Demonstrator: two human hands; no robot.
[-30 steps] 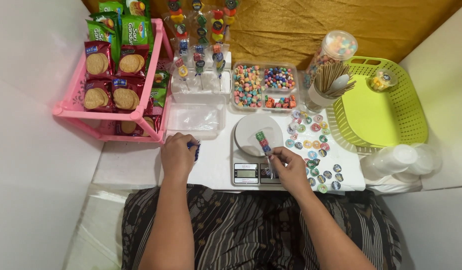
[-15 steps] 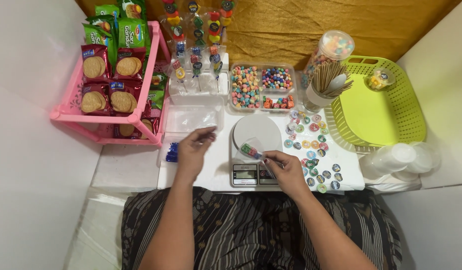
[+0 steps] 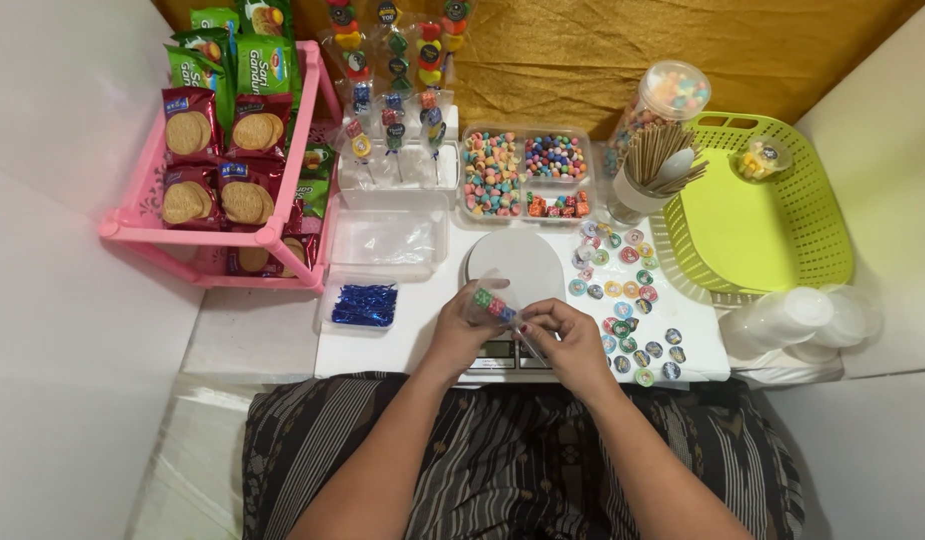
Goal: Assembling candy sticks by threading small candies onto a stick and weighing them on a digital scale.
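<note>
Head view — both hands (image 3: 522,335) grip candy bag (image 3: 490,303), prob. sealing.

Bright even light, sharp, soft shadows.

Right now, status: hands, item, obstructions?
Left hand and right hand together grip small clear candy packet. Packet held above kitchen scale. Blue twist ties left; nothing between hands.

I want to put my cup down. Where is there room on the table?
Bare patches: the white strip left of the blue-ties tray, below the pink rack, and the green basket's floor. The scale plate is bare too. It is crowded right of the scale, where stickers lie scattered, and where both hands meet.
</note>
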